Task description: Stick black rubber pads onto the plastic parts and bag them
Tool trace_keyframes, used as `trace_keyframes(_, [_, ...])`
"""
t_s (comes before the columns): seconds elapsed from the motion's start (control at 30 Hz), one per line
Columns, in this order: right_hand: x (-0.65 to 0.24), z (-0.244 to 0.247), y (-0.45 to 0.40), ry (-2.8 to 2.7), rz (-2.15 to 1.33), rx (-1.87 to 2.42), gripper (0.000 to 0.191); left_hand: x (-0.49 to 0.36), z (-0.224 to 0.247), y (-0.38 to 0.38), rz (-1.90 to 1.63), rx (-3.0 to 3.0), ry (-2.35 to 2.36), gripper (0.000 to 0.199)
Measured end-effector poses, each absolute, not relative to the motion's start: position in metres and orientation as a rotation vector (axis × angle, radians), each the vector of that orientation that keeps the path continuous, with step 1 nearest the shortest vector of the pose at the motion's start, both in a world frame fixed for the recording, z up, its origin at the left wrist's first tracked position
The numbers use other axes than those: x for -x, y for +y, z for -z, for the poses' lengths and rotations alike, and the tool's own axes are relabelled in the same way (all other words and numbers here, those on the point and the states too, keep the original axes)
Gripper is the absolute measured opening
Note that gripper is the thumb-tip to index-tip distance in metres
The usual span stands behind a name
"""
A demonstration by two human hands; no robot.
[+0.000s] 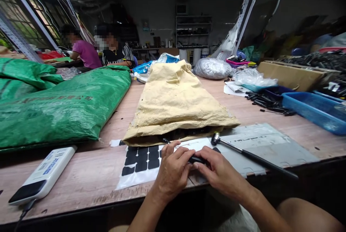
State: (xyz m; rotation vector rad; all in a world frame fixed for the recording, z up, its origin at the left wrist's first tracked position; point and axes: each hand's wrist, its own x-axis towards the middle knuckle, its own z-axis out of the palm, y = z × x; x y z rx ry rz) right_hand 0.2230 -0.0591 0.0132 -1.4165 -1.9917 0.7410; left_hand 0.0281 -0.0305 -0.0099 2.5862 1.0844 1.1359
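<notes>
Black part [198, 160] is at the bench's [89, 192] front edge, about mid-length, held just over the near edge of the white sheet with black pads [135, 178]. Both hands are on it: right hand [220, 169] pinches one end, thumb against forefinger; left hand [173, 167] has its fingers closed round the other.

Handling, my read: light, stiff, probably smooth plastic, so a bit slippery; not obviously fragile. Best hold is a thumb-and-finger pinch near each end.

Can't make out: most of the part sits behind the fingers, so length and end shapes are unknown. A dark tip [166, 140] pokes out past the left fingers; can't tell if it's the same piece or a second one. Cream sack [175, 98] gapes toward the front edge, contents lost in shadow. Hammer [254, 156] lies right of the hands, handle end overhanging the front edge.
</notes>
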Motion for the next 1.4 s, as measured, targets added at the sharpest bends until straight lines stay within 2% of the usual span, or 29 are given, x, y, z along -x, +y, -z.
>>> trace_keyframes(0.17, [-0.226, -0.015, -0.056, -1.972, -0.766, 1.443, 0.014, -0.028, 0.012, -0.028, -1.13, -2.521, 1.148, 0.028])
trace_keyframes(0.47, [-0.229, -0.011, -0.054, -2.153, -0.56, 1.397, 0.019, -0.027, 0.006, -0.03, -1.076, -2.487, 1.154, 0.02])
trace_keyframes(0.83, [-0.212, 0.004, -0.053, -2.178, -0.263, 1.271, 0.016, -0.025, 0.009, -0.031, -1.112, -2.525, 1.177, 0.016])
trace_keyframes(1.0, [-0.21, 0.006, -0.054, -2.118, -0.314, 1.295, 0.022, -0.025, 0.008, -0.032, -1.128, -2.525, 1.175, 0.018])
trace_keyframes(1.2, [-0.217, -0.005, -0.051, -2.153, -0.438, 1.266, 0.014, -0.027, 0.006, -0.033, -1.094, -2.488, 1.21, 0.02])
trace_keyframes(1.3, [-0.221, -0.009, -0.052, -2.142, -0.423, 1.264, 0.014, -0.028, 0.005, -0.033, -1.065, -2.476, 1.245, 0.02])
trace_keyframes(1.4, [-0.243, -0.009, -0.049, -2.007, -0.285, 1.349, 0.023, -0.029, 0.006, -0.03, -1.014, -2.432, 1.305, 0.014])
